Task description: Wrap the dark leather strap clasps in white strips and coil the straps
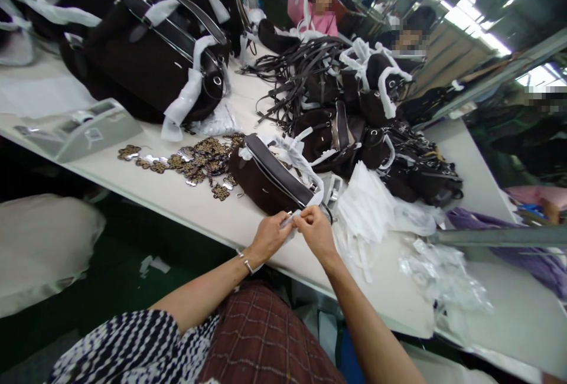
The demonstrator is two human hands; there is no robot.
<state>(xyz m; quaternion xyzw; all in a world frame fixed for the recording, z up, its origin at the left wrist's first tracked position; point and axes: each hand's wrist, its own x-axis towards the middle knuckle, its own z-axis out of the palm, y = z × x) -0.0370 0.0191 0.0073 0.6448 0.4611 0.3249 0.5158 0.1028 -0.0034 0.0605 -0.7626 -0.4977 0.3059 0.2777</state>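
Observation:
My left hand [269,238] and my right hand [316,229] meet at the table's front edge, fingers pinched together. Between them is a small piece of white wrapping [290,218], mostly covered by the fingertips. Just beyond the hands lies a dark brown handbag [259,186] with a black leather strap and a zip. White wrapping [305,165] runs along part of the bag and its right end. To its left, a heap of patterned, flower-shaped charms [195,159] with chains is spread on the white table [186,201].
A large wrapped bag [133,65] stands at the back left, beside a clear tape dispenser [93,130]. Dark straps [301,71] and more bags are piled behind. White sheets [365,195] and plastic bags [443,272] lie right. A person in pink [325,22] is across the table.

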